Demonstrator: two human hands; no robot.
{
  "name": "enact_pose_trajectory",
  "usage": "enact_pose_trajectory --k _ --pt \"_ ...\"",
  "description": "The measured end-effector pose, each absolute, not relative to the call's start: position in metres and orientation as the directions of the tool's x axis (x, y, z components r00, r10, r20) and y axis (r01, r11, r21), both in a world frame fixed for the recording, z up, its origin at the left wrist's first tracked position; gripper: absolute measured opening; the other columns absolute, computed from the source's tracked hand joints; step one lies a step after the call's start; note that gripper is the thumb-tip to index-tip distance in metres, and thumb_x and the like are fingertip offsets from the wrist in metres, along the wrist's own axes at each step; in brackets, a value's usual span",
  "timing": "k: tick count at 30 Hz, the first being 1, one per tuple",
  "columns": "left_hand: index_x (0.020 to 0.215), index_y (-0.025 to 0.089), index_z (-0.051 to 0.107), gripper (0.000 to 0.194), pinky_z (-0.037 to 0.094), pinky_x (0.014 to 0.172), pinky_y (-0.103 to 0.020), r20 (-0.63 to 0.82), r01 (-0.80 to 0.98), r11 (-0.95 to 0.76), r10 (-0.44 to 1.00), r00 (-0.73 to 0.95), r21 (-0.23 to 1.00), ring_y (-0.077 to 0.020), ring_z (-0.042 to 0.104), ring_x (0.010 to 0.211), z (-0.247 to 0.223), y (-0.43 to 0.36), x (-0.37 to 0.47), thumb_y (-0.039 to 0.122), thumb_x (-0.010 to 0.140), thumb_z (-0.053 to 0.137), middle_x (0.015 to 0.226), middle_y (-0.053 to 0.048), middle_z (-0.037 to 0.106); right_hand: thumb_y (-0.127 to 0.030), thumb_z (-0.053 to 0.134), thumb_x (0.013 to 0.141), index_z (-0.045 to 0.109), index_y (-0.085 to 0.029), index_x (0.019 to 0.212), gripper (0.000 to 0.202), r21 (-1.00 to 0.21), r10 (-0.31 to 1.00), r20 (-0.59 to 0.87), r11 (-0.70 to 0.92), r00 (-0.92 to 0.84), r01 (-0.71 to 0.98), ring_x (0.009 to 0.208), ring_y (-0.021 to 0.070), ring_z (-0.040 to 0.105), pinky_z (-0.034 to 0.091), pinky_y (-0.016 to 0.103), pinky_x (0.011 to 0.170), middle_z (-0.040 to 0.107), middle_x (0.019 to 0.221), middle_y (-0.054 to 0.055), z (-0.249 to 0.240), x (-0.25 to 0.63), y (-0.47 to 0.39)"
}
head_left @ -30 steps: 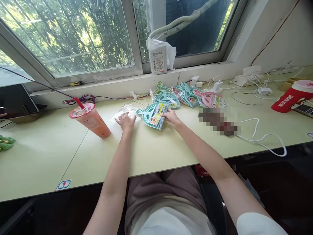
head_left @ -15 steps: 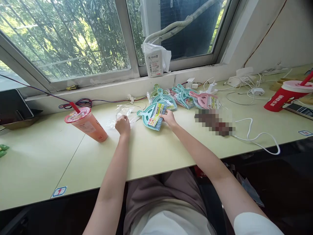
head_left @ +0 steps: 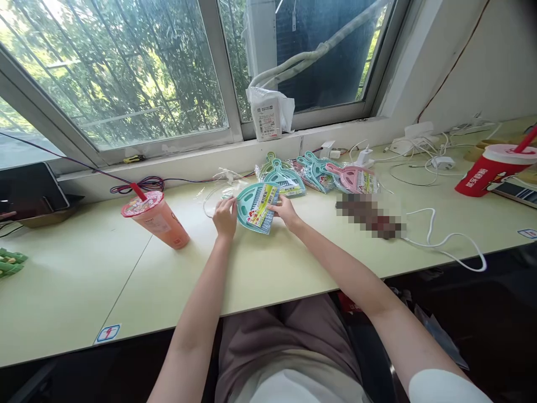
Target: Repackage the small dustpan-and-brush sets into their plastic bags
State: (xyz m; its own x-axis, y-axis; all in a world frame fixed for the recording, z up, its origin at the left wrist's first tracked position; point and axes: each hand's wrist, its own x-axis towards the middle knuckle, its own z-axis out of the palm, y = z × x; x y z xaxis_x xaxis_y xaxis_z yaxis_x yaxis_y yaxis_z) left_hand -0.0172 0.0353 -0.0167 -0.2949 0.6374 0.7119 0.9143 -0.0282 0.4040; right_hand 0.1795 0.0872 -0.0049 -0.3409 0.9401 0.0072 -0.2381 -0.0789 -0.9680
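A teal dustpan (head_left: 247, 208) with a small brush and a yellow label card (head_left: 262, 205) is held up over the pale green table (head_left: 184, 285). My left hand (head_left: 225, 217) is closed on the dustpan's left side, near its handle. On the other side, my right hand (head_left: 286, 212) pinches the edge of the brush and card. Behind them lie more dustpan sets in clear plastic: a teal one (head_left: 285, 178), a second teal one (head_left: 316, 168) and a pink one (head_left: 350, 177). Crumpled clear plastic (head_left: 229, 182) rests behind my left hand.
An orange drink cup (head_left: 161, 221) with a red straw stands to the left, beyond it a tablet (head_left: 31, 190). To the right are a blurred object (head_left: 369, 215) with a white cable (head_left: 461, 232), and a red cup (head_left: 489, 170). A white box (head_left: 267, 120) sits on the windowsill.
My left hand has moved right from the clear plastic and taken hold of the dustpan. The dustpan is turned, its handle no longer showing at the left. The view has shifted slightly.
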Motion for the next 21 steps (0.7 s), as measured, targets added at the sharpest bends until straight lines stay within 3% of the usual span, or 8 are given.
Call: enact_pose_trajectory --k 5,10,15,21 --pt "0.112 0.025 0.069 0.029 0.046 0.095 -0.035 0.732 0.907 -0.123 0.639 -0.238 0.402 -0.0213 0.056 0.114 -0.008 0.028 0.003 0.029 0.096 0.046 0.117 -0.004 0.069 -0.008 0.065 0.077 0.05 -0.021 0.105 0.035 -0.934 0.967 -0.012 -0.102 -0.255 -0.342 0.083 0.0165 0.069 0.06 0.037 0.082 0.069 0.091 0.002 -0.003 0.179 0.086" --pt "0.11 0.024 0.07 0.03 0.044 0.099 -0.036 0.73 0.864 0.051 0.512 -0.453 0.5 -0.0218 0.055 0.114 0.002 0.025 -0.006 0.029 0.095 0.044 0.117 -0.004 0.069 -0.013 0.069 0.074 0.051 -0.022 0.105 0.037 -0.939 0.961 0.034 -0.064 -0.276 -0.337 0.087 0.0181 0.069 0.059 0.038 0.082 0.07 0.091 0.002 0.007 0.185 0.088" --pt "0.108 0.022 0.07 0.029 0.046 0.093 -0.036 0.624 0.718 0.226 0.369 -0.688 0.658 -0.0232 0.056 0.111 0.005 0.025 -0.034 0.025 0.092 0.045 0.115 -0.005 0.069 -0.014 0.067 0.073 0.053 -0.022 0.108 0.039 -0.963 0.984 0.062 0.015 -0.169 -0.268 0.086 0.0184 0.068 0.059 0.038 0.08 0.069 0.096 0.003 0.007 0.191 0.094" --pt "0.104 0.023 0.072 0.026 0.048 0.082 -0.035 0.436 0.582 0.268 0.447 -0.781 0.767 -0.0231 0.062 0.1 -0.006 0.03 -0.046 0.022 0.085 0.054 0.103 -0.007 0.071 -0.012 0.066 0.073 0.052 -0.021 0.109 0.04 -0.976 0.983 0.038 -0.002 -0.178 -0.217 0.081 0.0173 0.068 0.06 0.037 0.077 0.069 0.092 0.003 0.004 0.191 0.096"
